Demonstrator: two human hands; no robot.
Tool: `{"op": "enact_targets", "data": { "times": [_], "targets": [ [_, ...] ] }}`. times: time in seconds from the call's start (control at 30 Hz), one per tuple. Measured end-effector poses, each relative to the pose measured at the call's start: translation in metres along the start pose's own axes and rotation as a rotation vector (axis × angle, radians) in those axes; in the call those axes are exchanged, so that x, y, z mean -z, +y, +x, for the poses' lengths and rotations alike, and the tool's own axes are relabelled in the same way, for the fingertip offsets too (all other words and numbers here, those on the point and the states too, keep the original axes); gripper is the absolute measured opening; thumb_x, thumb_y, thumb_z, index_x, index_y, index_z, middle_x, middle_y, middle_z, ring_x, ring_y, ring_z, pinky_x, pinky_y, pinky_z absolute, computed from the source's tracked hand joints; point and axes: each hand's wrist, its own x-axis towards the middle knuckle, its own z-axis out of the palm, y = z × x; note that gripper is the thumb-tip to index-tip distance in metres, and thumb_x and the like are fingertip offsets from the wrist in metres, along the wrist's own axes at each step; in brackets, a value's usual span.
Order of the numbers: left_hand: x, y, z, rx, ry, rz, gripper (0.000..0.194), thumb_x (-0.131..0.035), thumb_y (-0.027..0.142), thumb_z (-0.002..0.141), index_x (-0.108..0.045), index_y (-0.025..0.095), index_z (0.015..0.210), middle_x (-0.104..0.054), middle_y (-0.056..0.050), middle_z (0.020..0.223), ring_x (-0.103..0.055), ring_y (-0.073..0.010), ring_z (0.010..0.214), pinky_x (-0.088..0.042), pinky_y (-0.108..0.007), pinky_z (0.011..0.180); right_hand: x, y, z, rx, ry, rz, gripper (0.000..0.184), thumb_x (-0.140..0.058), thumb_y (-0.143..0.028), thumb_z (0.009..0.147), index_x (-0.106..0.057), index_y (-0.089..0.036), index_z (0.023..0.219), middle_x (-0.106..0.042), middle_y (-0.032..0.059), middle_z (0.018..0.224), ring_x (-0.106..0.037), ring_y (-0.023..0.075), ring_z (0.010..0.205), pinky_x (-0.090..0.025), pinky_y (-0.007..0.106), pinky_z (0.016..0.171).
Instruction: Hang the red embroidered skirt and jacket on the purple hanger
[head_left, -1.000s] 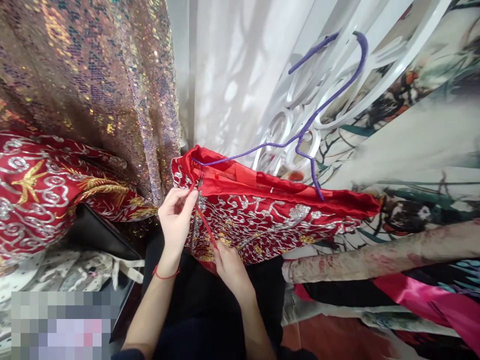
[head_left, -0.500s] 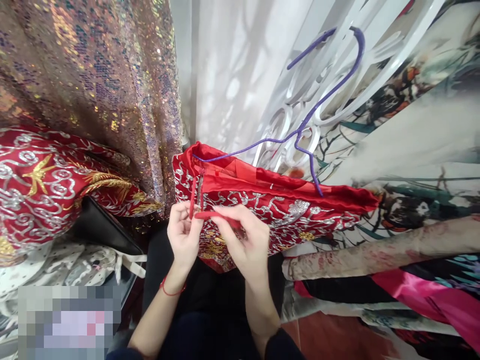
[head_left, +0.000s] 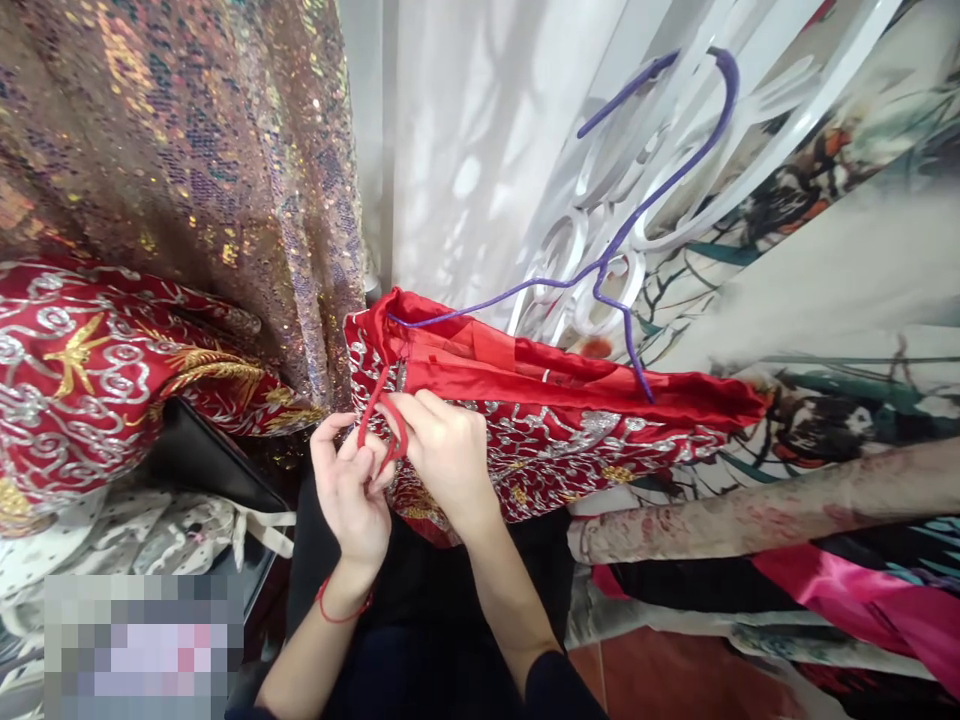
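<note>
- Fingers of the right hand (head_left: 454,460) were pressed together at a red cord (head_left: 403,435), which seemed pinched; those of the left hand (head_left: 360,500) were loosely curled beside it, and whether it was gripped there could not be told.
- The cord was held between the two hands, at the left end of a red garment (head_left: 540,440); its loop was touched by both, with one strand led upward to the garment's top edge.
- The cord was narrow, soft-looking and plain.
- The garment was stretched left to right, covered in silver scrolls and gold motifs, and lined in glossy red.
- Beyond it, a purple hanger (head_left: 602,266) was seen.
- Farther left, sequined cloth (head_left: 172,130) was hung above another embroidered red cloth (head_left: 112,380).
</note>
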Motion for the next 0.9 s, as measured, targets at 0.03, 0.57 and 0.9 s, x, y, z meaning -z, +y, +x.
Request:
{"op": "enact_targets", "data": {
  "times": [0.03, 0.57, 0.9],
  "targets": [
    [0.001, 0.000, 0.000, -0.006, -0.016, 0.001, 0.024, -0.072, 0.029, 0.081, -0.058, 0.022, 0.100, -0.038, 0.009, 0.055, -0.028, -0.0054, 0.045, -0.022, -0.012, 0.039, 0.003, 0.001, -0.002, 0.013, -0.026, -0.006, 0.022, -0.057, -0.035, 0.100, -0.075, -0.026, 0.093, -0.066, -0.0002, 0.076, -0.057, 0.0100, 0.060, -0.045, 0.023, 0.060],
    [0.007, 0.010, 0.000, 0.172, -0.204, 0.160, 0.012, -0.065, 0.030, 0.087, -0.062, 0.021, 0.093, -0.043, 0.006, 0.056, -0.031, -0.0052, 0.044, -0.022, -0.012, 0.038, -0.015, 0.032, -0.022, -0.066, -0.216, 0.516, 0.013, -0.055, -0.025, 0.095, -0.068, -0.023, 0.096, -0.065, 0.0047, 0.107, -0.056, 0.0109, 0.074, -0.041, 0.021, 0.053],
    [0.018, 0.020, 0.030, -0.205, -0.319, 1.039, 0.061, -0.073, 0.030, 0.083, -0.040, 0.022, 0.134, -0.058, -0.006, 0.113, -0.055, -0.0080, 0.066, -0.045, -0.020, 0.055, 0.027, 0.041, -0.028, -0.091, 0.191, 0.164, 0.009, -0.058, -0.020, 0.096, -0.066, -0.019, 0.093, -0.065, -0.0010, 0.078, -0.054, 0.0090, 0.059, -0.043, 0.022, 0.054]
  ]
}}
